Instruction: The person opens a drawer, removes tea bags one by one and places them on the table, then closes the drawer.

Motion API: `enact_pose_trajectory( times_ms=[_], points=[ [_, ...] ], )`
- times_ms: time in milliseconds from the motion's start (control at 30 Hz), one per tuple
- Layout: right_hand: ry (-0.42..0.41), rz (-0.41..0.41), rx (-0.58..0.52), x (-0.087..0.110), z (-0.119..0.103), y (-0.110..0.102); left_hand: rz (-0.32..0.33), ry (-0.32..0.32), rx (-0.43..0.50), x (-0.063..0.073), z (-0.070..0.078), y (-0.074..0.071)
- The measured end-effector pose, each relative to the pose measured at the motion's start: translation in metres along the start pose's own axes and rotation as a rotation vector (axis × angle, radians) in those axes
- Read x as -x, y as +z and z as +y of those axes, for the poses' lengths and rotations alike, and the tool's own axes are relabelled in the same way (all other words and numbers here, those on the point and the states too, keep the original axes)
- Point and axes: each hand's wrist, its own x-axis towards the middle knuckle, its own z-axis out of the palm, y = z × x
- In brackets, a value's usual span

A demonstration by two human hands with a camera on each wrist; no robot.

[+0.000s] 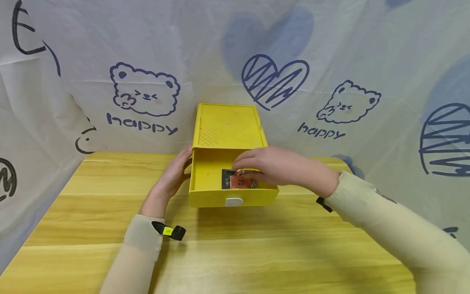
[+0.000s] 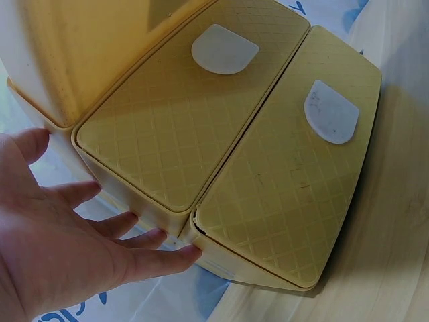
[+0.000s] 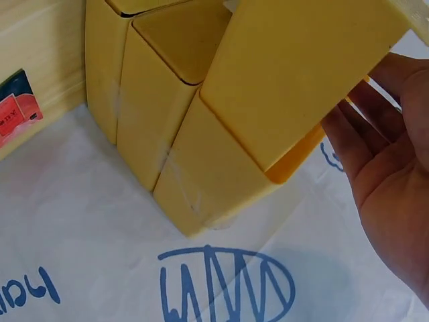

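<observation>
A yellow plastic drawer box (image 1: 231, 124) stands on the table, its top drawer (image 1: 207, 198) pulled out. My left hand (image 1: 171, 175) rests against the box's left side, fingers fairly straight and spread in the left wrist view. Over the open drawer, my right hand (image 1: 271, 165) reaches in from the right and pinches a small red patterned packet (image 1: 240, 182) between thumb and fingers; the fingertips are partly hidden. Beside it in the drawer shows a dark packet (image 1: 225, 179). The right wrist view has the right fingers behind the drawer wall.
Two lower drawers (image 2: 268, 201) with white pulls are shut. Another dark and red packet (image 3: 19, 111) lies on the wooden table (image 1: 235, 253) at the box's right. A printed white cloth (image 1: 205, 53) hangs close behind the box.
</observation>
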Motion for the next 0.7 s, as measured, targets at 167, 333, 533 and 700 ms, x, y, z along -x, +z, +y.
enact_pose_trajectory(
  times_ms=[167,333,533,700],
  points=[
    [-0.036,-0.050,-0.044,-0.011,0.002,0.003,-0.003,-0.002,0.005,0.000,0.001,0.000],
    [-0.049,-0.097,-0.093,-0.018,0.003,0.007,0.001,-0.007,0.012,-0.001,0.000,-0.001],
    [-0.045,-0.123,-0.077,-0.021,0.004,0.013,-0.001,-0.007,0.013,-0.001,0.000,0.000],
    [-0.008,-0.140,-0.055,-0.021,0.004,0.016,0.003,-0.007,0.010,-0.001,0.000,-0.001]
  ],
)
